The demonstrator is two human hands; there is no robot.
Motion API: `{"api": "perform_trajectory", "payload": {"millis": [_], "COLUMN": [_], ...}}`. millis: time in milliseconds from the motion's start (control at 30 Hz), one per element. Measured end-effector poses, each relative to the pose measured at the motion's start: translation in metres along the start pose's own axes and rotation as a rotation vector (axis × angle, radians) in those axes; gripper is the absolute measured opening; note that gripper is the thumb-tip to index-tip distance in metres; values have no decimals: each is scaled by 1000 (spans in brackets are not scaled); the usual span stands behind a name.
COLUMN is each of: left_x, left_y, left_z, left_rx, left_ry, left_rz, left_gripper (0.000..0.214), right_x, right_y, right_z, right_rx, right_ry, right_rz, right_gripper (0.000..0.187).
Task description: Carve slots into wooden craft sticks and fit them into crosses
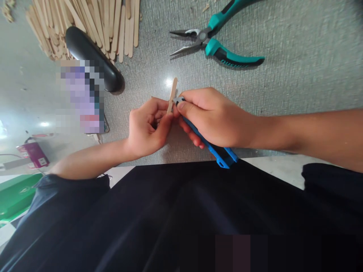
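Between the thumb and fingers of my left hand point(150, 122) I pinch a pale wooden craft stick point(172, 92), its rounded end pointing up and away from me. My right hand point(212, 115) is wrapped round a blue utility knife point(208, 143), whose handle slants down toward my body. The knife's metal tip point(178, 100) meets the side of the stick just above my left fingers. How deep the blade sits in the wood cannot be made out. Both hands are close together over the grey textured table point(297, 68).
Long-nose pliers point(202, 36) with teal and black handles lie spread beyond my hands. A pile of craft sticks point(104, 22) is at the upper left, with a black oblong case point(95, 58) and a blurred-out phone point(83, 100) nearby. A purple box point(33, 155) stands far left.
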State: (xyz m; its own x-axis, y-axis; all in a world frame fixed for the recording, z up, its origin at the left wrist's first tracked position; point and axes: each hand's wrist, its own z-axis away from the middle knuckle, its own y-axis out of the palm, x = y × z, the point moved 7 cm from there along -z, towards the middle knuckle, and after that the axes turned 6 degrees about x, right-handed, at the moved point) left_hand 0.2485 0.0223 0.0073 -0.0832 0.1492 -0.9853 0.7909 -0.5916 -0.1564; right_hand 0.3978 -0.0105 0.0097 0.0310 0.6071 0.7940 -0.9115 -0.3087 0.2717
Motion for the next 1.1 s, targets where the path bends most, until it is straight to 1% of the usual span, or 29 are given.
{"api": "perform_trajectory", "payload": {"millis": [100,167,267,433,533,600,667,767,867,1000,1100], "left_x": [-5,-7,-5,-5,-5,-3,-1,0,1,3,3], "left_y": [1,2,2,2,2,2,1,0,-2,-3,-3], "left_z": [0,-1,-3,-9,-10,-10,-9,-8,-8,-7,-7], "left_rx": [15,26,53,102,100,88,79,71,47,30,19], "left_ry": [102,130,92,42,-54,-142,-201,-195,-179,-220,-218], "left_rz": [-21,-12,26,215,313,335,320,294,288,288,298], "left_gripper": [14,12,13,21,27,33,38,39,36,39,40], "right_x": [0,1,4,6,7,8,8,9,8,6,4], "right_y": [0,-1,-2,-6,-5,-5,-4,-5,-8,-11,-11], "right_z": [0,-1,-4,-6,-6,-6,-6,-8,-10,-7,-4], "right_rx": [0,22,74,154,238,285,332,379,367,323,264], "right_ry": [33,36,29,3,-25,-43,-62,-118,-153,-165,-143], "right_rz": [19,15,-6,-64,-128,-180,-235,-333,-377,-350,-296], "right_gripper": [48,47,44,44,43,40,38,37,36,32,30]}}
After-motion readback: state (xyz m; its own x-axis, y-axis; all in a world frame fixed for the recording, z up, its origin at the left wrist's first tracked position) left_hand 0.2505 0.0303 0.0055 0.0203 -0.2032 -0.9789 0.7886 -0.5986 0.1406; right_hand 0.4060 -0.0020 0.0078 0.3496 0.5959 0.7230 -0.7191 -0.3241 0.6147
